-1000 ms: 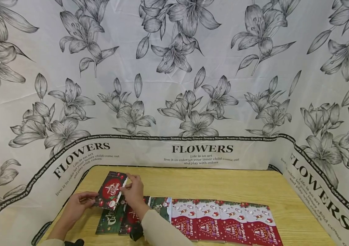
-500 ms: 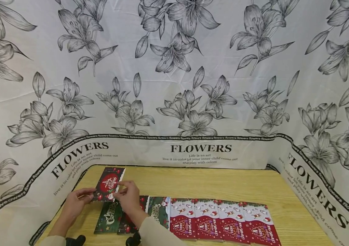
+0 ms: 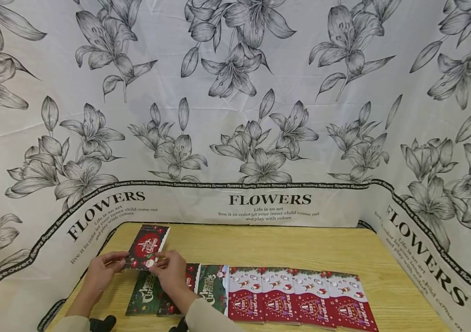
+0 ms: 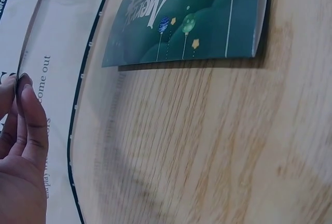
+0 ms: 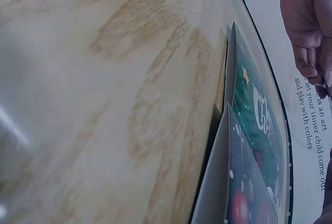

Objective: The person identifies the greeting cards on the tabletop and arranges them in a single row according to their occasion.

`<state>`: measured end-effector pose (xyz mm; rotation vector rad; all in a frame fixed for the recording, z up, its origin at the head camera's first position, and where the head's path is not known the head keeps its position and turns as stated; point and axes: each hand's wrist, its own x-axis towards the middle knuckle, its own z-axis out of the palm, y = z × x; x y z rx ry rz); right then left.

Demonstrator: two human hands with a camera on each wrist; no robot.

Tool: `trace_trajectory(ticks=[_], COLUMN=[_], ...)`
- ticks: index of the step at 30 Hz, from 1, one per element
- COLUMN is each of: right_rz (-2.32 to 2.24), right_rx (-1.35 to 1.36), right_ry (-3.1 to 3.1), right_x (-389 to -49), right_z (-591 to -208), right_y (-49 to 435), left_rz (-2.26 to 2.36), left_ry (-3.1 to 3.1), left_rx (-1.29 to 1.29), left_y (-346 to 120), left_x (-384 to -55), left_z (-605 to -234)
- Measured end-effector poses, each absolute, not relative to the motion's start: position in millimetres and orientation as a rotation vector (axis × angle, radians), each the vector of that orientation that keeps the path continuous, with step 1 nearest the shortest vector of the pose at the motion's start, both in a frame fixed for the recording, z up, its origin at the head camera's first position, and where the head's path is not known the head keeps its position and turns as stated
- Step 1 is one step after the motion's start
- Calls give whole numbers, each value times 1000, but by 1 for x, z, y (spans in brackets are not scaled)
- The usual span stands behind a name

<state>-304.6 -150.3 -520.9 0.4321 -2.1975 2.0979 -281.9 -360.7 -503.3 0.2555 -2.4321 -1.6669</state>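
A black Christmas card (image 3: 148, 242) with a red circle and white lettering is held tilted up over the far left of the table. My left hand (image 3: 101, 274) pinches its lower left edge between thumb and fingers; in the left wrist view the left hand (image 4: 26, 130) grips the thin card edge. At the lower right corner, my right hand (image 3: 173, 272) pinches the card too. Below it lie a green card (image 3: 144, 295) and another black card (image 3: 166, 306), the latter partly covered by my right hand and forearm.
Another green card (image 3: 214, 288) lies right of the right forearm. Several red and white Christmas cards (image 3: 245, 295) continue the overlapping row to the right. The wooden table (image 3: 281, 246) ends at a flower-printed cloth wall (image 3: 268, 203) at the back and sides.
The held card has shifted slightly left and turned more upright. My right hand has slid down from the card's upper right edge to its lower right corner. The left hand keeps its hold.
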Motion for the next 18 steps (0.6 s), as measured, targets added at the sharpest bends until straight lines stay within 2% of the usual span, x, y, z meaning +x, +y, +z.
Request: trace_trajectory(ticks=[18], right_rz=[2022], right_rx=[450], right_ry=[-2141], right_x=[-318], right_z=[-513], right_y=[-152], left_rz=[-1435], left_ry=[-2435], left_rx=[287], left_y=[-356], left_x=[-291], left_z=[-503])
